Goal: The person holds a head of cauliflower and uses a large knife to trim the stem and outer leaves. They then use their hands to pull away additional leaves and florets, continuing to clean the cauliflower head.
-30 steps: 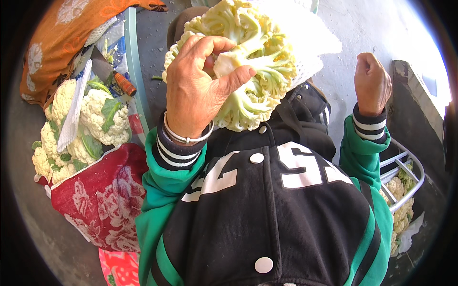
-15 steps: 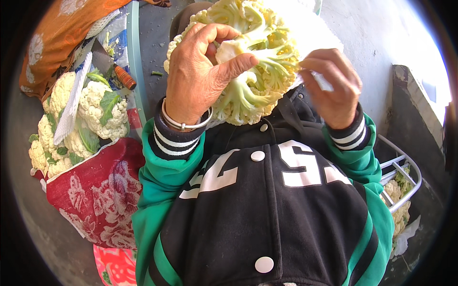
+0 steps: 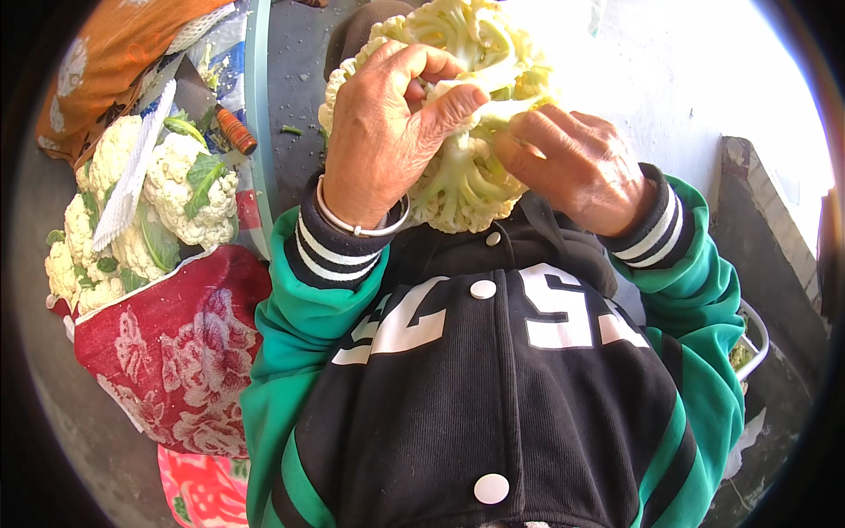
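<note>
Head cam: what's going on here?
A person has a cauliflower in front of them, cut stem side toward the camera. The left hand grips it around the stem with thumb and fingers; the right hand, fingers curled, is at its right side, though what those fingertips grip is hidden. Off to the left, more cauliflower heads sit by a red floral cloth, and a knife with a banded orange handle lies near them, in neither hand.
</note>
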The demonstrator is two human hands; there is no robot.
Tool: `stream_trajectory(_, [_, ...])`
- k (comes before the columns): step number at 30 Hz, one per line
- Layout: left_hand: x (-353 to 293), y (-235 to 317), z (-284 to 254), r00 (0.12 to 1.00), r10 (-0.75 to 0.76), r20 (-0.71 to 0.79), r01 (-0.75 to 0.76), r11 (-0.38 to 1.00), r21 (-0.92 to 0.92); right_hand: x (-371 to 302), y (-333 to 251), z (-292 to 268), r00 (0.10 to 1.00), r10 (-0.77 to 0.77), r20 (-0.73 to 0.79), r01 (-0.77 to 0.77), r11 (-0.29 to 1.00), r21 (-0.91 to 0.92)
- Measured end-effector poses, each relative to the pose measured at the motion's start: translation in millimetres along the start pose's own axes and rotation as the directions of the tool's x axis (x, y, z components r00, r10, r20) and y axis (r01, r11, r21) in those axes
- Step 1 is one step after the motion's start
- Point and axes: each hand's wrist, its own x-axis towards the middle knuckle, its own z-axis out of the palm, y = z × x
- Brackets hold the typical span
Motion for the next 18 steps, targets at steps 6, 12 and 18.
stream_trajectory(6, [1,-2,0,1.0,0.018,0.001,-0.018,1.0,0.005,4,-1,0,0.997,-0.043,0.06,0.045,0.999,-0.022])
stream_trajectory(12, [2,0,2,1.0,0.005,-0.007,-0.005,1.0,0.006,8,1,2,0.994,-0.073,0.085,0.078,0.995,-0.056])
stream_trajectory(18, [3,1,2,1.0,-0.006,-0.011,0.006,1.0,0.007,10,8,5,0.986,-0.154,0.068,0.16,0.983,-0.089])
